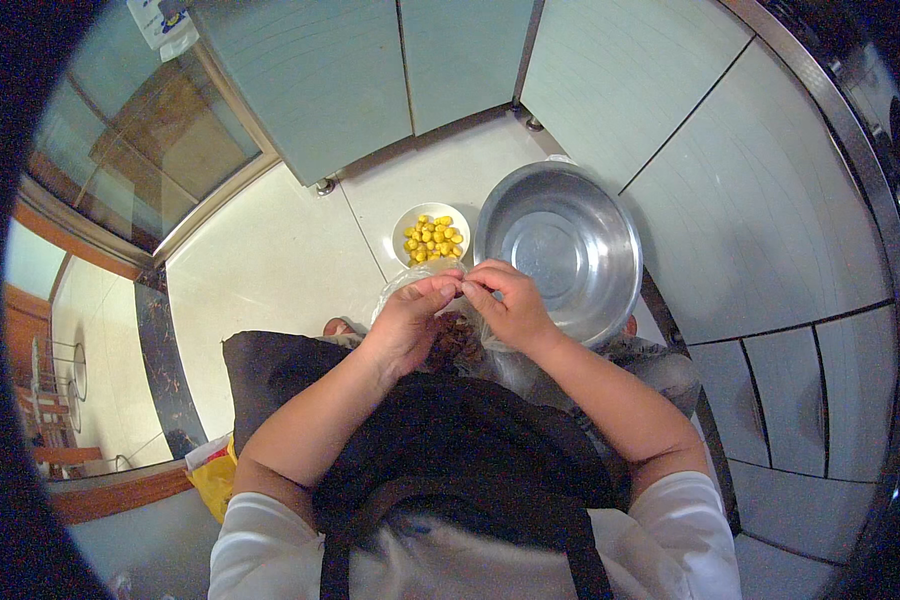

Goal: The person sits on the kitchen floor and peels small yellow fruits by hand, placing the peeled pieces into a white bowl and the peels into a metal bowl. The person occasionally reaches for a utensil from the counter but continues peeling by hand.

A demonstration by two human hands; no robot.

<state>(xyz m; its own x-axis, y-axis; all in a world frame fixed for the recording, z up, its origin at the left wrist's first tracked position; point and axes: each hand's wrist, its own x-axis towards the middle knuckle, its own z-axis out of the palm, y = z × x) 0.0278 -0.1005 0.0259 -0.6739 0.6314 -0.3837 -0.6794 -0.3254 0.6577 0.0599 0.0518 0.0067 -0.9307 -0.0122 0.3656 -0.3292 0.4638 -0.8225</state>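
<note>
My left hand (410, 315) and my right hand (513, 308) meet in front of me, fingertips pinched together. Between them is a small, dark piece, mostly covered by the fingers, and I cannot make out what it is. Right under the hands, a clear plastic bag (390, 291) holds brown scraps that look like nut shells (458, 343). Just beyond the fingertips stands a white bowl (399, 233) with several yellow, rounded pieces (434, 238), which look like peeled chestnuts. A large steel basin (555, 247) sits to the right, close to my right hand, with nothing visible inside.
Pale cabinet doors (310, 85) rise at the far side, and more cabinets (750, 190) run along the right. Light floor tiles (255, 255) lie to the left, bordered by a glass sliding door (150, 140). A yellow bag (213, 480) is by my left elbow.
</note>
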